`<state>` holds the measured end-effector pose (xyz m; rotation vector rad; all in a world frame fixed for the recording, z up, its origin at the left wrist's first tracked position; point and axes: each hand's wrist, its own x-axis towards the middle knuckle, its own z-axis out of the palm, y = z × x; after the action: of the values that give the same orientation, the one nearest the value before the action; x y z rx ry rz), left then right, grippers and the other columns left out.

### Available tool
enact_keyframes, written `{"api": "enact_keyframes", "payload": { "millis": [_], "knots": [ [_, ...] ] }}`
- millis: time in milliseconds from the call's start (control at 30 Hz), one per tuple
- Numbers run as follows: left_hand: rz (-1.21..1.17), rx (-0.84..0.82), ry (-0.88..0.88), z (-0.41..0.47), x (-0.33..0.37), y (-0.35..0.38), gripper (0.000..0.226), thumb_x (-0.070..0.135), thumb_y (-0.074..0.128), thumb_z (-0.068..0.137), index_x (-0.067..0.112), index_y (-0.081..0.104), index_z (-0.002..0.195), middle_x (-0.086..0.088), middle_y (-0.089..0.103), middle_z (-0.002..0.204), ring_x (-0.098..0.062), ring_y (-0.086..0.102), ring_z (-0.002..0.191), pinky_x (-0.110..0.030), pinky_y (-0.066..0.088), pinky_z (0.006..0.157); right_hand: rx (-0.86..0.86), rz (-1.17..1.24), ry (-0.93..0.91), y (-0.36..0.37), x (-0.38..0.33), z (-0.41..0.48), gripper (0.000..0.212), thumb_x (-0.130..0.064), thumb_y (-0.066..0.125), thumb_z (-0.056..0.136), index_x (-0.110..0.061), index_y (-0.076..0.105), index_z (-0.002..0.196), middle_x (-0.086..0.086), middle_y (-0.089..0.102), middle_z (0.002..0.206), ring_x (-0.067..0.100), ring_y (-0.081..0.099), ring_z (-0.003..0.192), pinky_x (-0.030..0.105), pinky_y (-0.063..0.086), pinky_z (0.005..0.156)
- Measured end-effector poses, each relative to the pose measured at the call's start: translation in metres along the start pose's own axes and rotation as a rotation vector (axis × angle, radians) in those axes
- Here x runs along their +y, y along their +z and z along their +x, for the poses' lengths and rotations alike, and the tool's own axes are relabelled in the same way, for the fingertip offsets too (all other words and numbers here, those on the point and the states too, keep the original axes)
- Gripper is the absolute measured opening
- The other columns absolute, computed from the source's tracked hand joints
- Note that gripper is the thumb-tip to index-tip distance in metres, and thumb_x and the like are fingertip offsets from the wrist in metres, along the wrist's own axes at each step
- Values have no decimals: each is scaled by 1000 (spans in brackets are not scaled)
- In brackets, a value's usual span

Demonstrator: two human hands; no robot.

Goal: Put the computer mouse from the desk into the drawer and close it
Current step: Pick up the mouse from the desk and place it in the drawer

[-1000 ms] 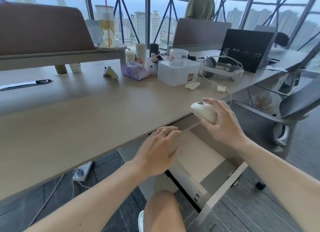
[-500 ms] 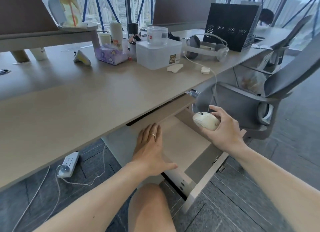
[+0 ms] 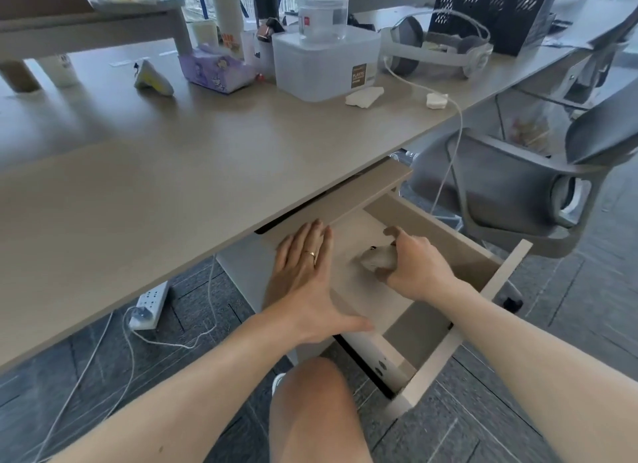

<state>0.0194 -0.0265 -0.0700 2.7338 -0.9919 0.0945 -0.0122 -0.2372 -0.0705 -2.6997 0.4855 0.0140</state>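
The white computer mouse (image 3: 376, 259) is down inside the open beige drawer (image 3: 448, 352), which is pulled out from under the desk (image 3: 172, 186). My right hand (image 3: 417, 265) is curled over the mouse from the right, fingers and thumb wrapped around it, so only its left end shows. Whether the mouse touches the drawer floor is unclear. My left hand (image 3: 307, 276) lies flat with fingers together on the drawer's left side, a ring on one finger.
A grey office chair (image 3: 518, 186) stands right of the drawer. On the desk are a plastic box (image 3: 324, 65), a headset (image 3: 438, 48), a tissue pack (image 3: 214, 69) and a white charger cable (image 3: 448, 145). A power strip (image 3: 148, 305) lies on the floor; my knee (image 3: 310, 411) is below.
My right hand has carried the mouse from above the desk edge down into the drawer. My left hand slid from the desk edge onto the drawer's left side. The view tilted down.
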Motion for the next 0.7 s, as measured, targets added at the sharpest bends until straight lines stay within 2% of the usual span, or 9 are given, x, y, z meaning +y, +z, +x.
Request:
{"api": "enact_keyframes", "payload": {
  "millis": [100, 200, 367, 500, 600, 700],
  "knots": [
    [7, -4, -3, 0, 0, 1, 151, 101, 43, 47, 15, -16, 157, -7, -20, 167, -17, -23, 151, -43, -9, 122, -78, -25, 13, 13, -1, 14, 72, -33, 73, 75, -18, 48, 141, 8, 63, 122, 30, 65, 105, 40, 57, 81],
    [20, -7, 1, 0, 0, 1, 150, 101, 41, 48, 15, -18, 156, -8, -24, 166, -18, -26, 150, -43, -11, 121, -116, 18, 5, 24, -3, 25, 73, -40, 74, 77, -13, 49, 140, 11, 58, 124, 32, 62, 108, 38, 53, 83],
    [27, 3, 2, 0, 0, 3, 150, 101, 41, 47, 15, -13, 158, -10, -21, 166, -19, -25, 150, -45, -7, 122, -158, -57, 64, 38, -9, 37, 73, -41, 72, 77, -21, 44, 141, 8, 48, 126, 35, 58, 112, 44, 52, 89],
    [26, -3, 0, 1, 1, 3, 151, 101, 43, 46, 17, -14, 158, -10, -23, 166, -19, -27, 150, -45, -9, 122, -153, -87, 60, 43, -6, 38, 72, -33, 70, 79, -21, 41, 143, 10, 46, 128, 36, 57, 112, 43, 52, 85],
    [34, -11, -5, 1, 1, 2, 151, 102, 42, 46, 17, -15, 157, -10, -23, 166, -19, -27, 150, -46, -7, 122, -159, -81, 56, 43, -5, 38, 78, -30, 73, 77, -21, 38, 146, 10, 46, 130, 35, 57, 114, 43, 52, 86],
    [39, -12, -7, 1, 1, 1, 151, 102, 41, 46, 17, -15, 157, -10, -23, 166, -19, -27, 150, -46, -7, 122, -186, -68, 40, 38, -4, 36, 89, -35, 79, 72, -22, 35, 147, 9, 45, 131, 35, 55, 115, 44, 51, 90]
  ]
}}
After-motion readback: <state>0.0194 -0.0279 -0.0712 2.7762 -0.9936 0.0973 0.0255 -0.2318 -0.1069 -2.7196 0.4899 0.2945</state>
